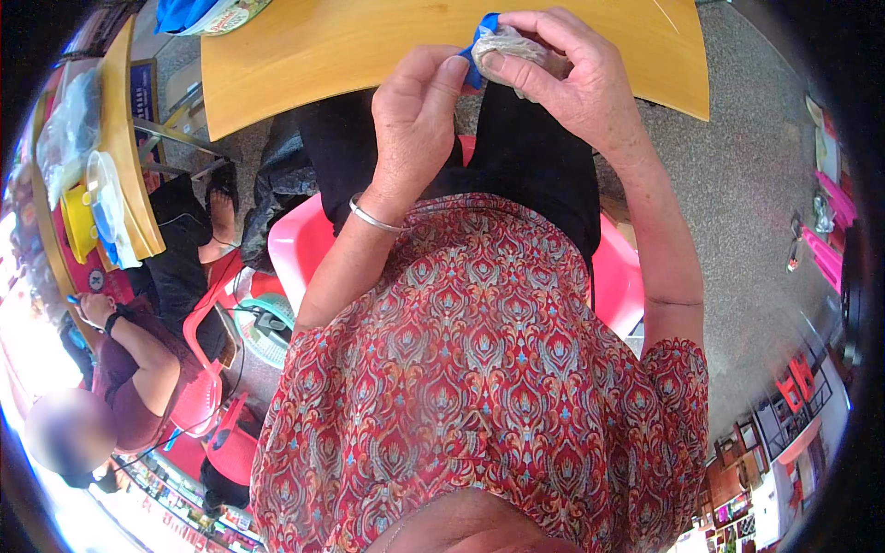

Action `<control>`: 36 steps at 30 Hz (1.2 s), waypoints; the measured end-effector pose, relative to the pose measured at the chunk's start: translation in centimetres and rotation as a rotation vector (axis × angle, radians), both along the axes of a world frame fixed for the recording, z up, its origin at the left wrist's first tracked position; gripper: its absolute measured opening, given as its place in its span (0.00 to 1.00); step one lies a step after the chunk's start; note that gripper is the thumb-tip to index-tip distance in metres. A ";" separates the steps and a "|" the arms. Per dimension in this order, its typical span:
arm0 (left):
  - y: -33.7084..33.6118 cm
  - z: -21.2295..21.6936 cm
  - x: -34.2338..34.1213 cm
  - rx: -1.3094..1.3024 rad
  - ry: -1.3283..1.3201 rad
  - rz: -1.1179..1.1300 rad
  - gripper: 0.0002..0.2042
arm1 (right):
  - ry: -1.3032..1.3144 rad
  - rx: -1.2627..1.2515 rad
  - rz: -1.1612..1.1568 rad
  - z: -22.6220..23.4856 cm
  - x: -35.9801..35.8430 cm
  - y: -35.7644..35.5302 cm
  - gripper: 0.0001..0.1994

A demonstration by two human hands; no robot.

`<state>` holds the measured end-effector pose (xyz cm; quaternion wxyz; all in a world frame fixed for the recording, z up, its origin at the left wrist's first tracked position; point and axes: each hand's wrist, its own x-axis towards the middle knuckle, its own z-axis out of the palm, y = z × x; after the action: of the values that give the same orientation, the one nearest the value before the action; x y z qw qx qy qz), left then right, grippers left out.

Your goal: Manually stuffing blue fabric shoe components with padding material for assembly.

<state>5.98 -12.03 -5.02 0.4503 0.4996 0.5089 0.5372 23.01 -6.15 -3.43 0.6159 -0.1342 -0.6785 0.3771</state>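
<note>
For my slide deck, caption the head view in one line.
Left grip pinches a blue strip while the right grip holds a pale bundle at a yellow table.

your right hand (pixel 595 88) partly hides the pale bundle (pixel 509 43); the upper edge cuts off the blue-and-white item (pixel 189 14); the seated co-worker's head (pixel 69 431) is blurred.

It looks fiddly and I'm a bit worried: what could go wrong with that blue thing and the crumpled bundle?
The blue piece is pinched between the left hand's thumb and finger, so it might slip. The right hand grips a crumpled, pale bundle; squeezing hard could squash it. Both are near the yellow table's edge, so either might fall.
</note>
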 end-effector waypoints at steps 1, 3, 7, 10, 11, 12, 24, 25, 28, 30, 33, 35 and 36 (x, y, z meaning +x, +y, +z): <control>-0.1 0.0 -0.3 -0.019 -0.027 -0.029 0.07 | -0.323 -0.217 -0.057 2.2 0.6 -0.7 0.16; -0.3 0.5 -0.1 -0.041 -0.055 -0.067 0.07 | -0.647 -0.436 -0.122 3.3 1.1 -1.3 0.17; -0.1 1.7 -0.3 -0.084 -0.202 -0.200 0.08 | -0.384 -0.670 0.087 4.4 1.2 -1.5 0.22; -0.1 2.3 -0.2 -0.073 -0.332 -0.254 0.08 | -0.356 -0.931 0.212 5.3 1.7 -1.2 0.21; -0.3 2.7 0.0 -0.056 -0.415 -0.240 0.09 | -0.365 -0.999 0.244 5.3 2.0 -1.1 0.20; -0.3 3.1 0.4 -0.055 -0.414 -0.240 0.09 | -0.364 -0.999 0.243 4.5 2.2 -0.9 0.20; 1.9 2.4 0.4 0.572 0.761 0.116 0.13 | -0.256 -0.871 0.027 1.3 1.5 -0.3 0.10; 2.0 2.4 0.2 0.526 0.723 0.098 0.12 | -0.291 -0.790 0.010 0.7 1.8 -0.1 0.09; 1.7 6.0 1.1 0.424 0.776 0.010 0.12 | -0.346 -0.791 0.027 1.4 2.0 0.1 0.09; 2.2 5.7 0.5 0.416 0.754 -0.034 0.10 | -0.367 -0.869 0.069 2.1 2.0 0.0 0.10; 2.5 5.3 0.8 0.342 0.585 -0.026 0.06 | -0.448 -0.893 0.080 2.7 2.1 0.1 0.12; 2.4 4.6 0.9 0.266 0.439 0.029 0.04 | -0.545 -0.553 0.040 3.3 1.7 -0.4 0.16; 2.4 4.0 0.8 0.275 0.386 0.055 0.04 | -0.547 -0.553 0.042 3.6 1.5 -0.4 0.16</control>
<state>6.77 -9.66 -1.04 0.2573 0.6358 0.5210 0.5080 24.52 -6.55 0.22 0.3449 -0.3768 -0.6930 0.5088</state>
